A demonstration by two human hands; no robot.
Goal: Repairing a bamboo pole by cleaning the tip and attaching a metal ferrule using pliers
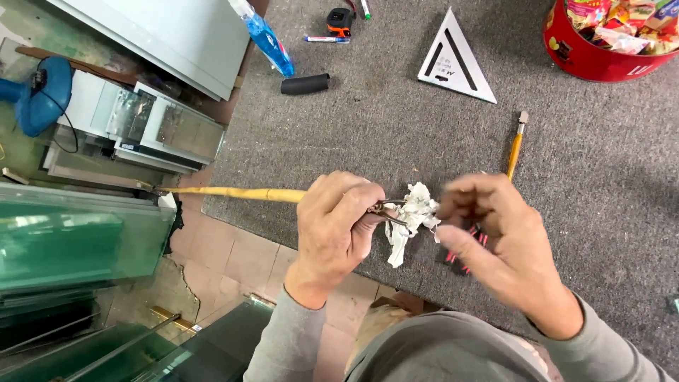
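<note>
Head camera: left hand (336, 226) grips a yellow-handled tool (240, 192), right hand (488, 226) pinches crumpled paper (414, 216) at its metal tip; wiping appears unfinished above the grey tabletop (368, 134).

A grey carpeted worktop (396, 134) stands over a reddish tiled floor (233, 258) — green glass sheets (71, 240) stacked alongside.
</note>
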